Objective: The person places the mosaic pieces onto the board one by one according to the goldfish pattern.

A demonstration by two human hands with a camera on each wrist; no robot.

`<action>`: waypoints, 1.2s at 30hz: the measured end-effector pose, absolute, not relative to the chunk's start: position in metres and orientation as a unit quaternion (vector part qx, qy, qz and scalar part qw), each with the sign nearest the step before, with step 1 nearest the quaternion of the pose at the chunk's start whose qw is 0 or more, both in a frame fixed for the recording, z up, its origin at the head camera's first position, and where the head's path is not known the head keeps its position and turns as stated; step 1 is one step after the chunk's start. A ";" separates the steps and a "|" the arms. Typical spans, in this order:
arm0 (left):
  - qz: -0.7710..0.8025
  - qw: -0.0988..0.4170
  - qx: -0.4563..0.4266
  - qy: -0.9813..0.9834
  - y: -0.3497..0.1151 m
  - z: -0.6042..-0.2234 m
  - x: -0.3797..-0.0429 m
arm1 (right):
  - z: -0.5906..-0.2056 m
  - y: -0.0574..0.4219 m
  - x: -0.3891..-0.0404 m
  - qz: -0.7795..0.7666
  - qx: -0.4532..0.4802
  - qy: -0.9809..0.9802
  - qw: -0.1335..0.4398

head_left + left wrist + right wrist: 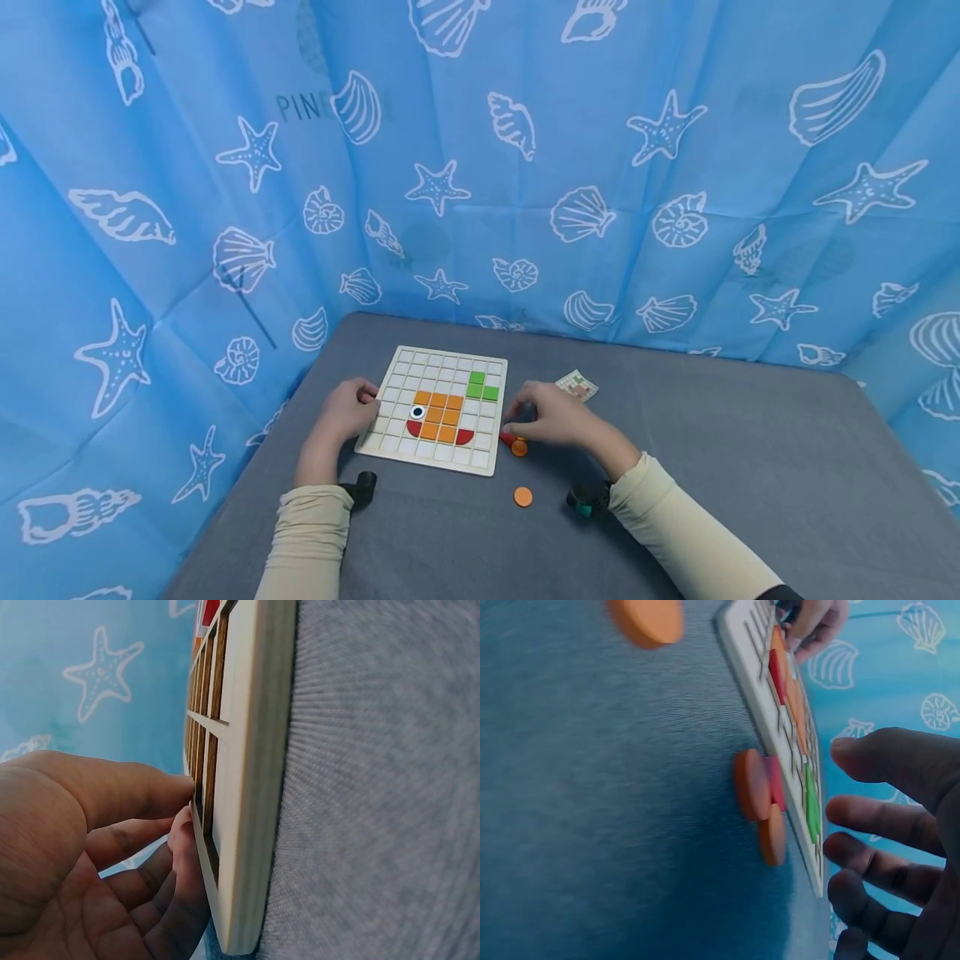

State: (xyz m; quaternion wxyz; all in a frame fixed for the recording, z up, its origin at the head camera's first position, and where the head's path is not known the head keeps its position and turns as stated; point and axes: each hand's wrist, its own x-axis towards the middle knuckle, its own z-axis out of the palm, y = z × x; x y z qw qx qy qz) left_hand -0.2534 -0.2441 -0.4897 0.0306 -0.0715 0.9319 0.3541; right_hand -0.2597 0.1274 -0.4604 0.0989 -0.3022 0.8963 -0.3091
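A cream grid board point(427, 462) lies flat on the grey table. On it sit orange square tiles point(437, 400), an eye tile point(417, 412), rounded red tiles point(465, 437) and green tiles point(476, 389). My left hand point(351, 410) is at the board's left edge, fingers loosely bent; in the left wrist view its thumb tip meets the rim. My right hand point(900, 832) hovers beside the board's right edge, thumb and fingers apart with nothing between them. Below it, a red piece point(775, 782) and orange discs point(751, 785) lie close together by the board.
Another orange disc point(522, 497) lies alone nearer the front. A small printed card point(577, 386) is on the table beyond the right hand. Blue curtains point(480, 183) with white shells and starfish hang behind and beside the grey tabletop point(712, 467).
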 end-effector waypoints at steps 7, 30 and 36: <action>0.350 0.027 -0.077 0.933 -0.243 -0.491 -0.254 | -0.468 0.128 -0.251 -0.251 -0.280 0.922 0.095; 0.365 0.032 -0.072 0.928 -0.243 -0.492 -0.253 | -0.475 0.111 -0.250 -0.208 -0.254 0.942 0.068; 0.368 0.031 -0.074 0.927 -0.244 -0.492 -0.253 | -0.475 0.109 -0.250 -0.210 -0.249 0.943 0.070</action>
